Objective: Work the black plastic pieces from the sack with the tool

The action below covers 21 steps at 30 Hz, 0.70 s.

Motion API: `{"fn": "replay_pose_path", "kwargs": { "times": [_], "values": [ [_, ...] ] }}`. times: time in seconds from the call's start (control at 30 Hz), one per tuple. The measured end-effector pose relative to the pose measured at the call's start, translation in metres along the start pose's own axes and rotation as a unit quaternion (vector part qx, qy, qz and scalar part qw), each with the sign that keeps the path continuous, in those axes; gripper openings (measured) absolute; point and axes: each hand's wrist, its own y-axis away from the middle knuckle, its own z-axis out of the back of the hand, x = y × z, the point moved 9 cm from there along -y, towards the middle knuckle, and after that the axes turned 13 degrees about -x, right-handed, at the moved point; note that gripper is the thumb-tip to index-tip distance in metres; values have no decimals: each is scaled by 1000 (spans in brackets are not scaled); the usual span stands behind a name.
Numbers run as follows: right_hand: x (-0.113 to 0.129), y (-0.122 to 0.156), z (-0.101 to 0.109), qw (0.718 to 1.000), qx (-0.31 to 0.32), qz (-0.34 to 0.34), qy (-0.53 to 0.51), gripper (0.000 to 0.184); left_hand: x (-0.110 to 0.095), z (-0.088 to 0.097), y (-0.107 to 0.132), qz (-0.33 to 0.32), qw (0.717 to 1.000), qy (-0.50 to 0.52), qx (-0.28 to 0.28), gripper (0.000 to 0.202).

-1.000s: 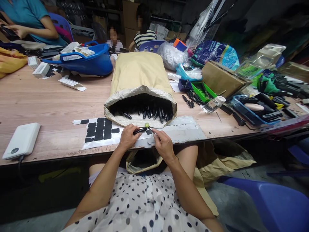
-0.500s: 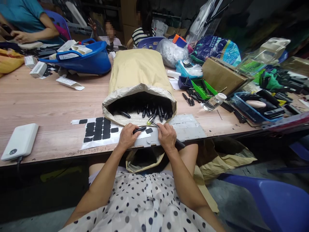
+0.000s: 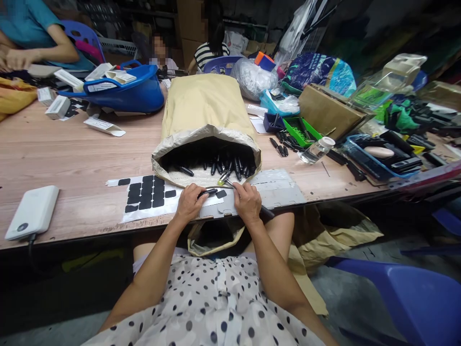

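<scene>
My left hand (image 3: 189,199) is closed on a black pen-like piece (image 3: 208,192), holding it low over the grey cardboard at the table's front edge. In my right hand (image 3: 248,199) is a small hammer (image 3: 224,179); its head, with a yellow-green face, points toward the sack and its dark handle end sticks out behind my palm. Just beyond both hands lies the mouth of a tan paper sack (image 3: 203,103), with several black pen-like pieces (image 3: 236,168) inside. A white sheet of black square stickers (image 3: 147,192) lies left of my left hand.
A white power bank (image 3: 32,211) with a cable sits at the left. Behind are a blue basket (image 3: 144,91) of small boxes, a green tray (image 3: 300,132) and a clear bottle (image 3: 317,150). Below the table edge, an open sack (image 3: 212,250) hangs by my lap. Other people sit across the table.
The view has shifted slightly. My hands keep nearly the same place and hold the same things. Across the table, a person's raised hand has gone from sight.
</scene>
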Motion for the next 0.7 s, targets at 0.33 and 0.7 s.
{"fn": "replay_pose_path", "kwargs": {
  "times": [0.33, 0.7],
  "values": [
    [0, 1, -2, 1000, 5, 16, 16, 29, -58, -2, 39, -64, 964, 175, 191, 33],
    [3, 1, -1, 1000, 5, 9, 17, 29, -37, -32, 96, 26, 920, -134, 368, 29]
  ]
}}
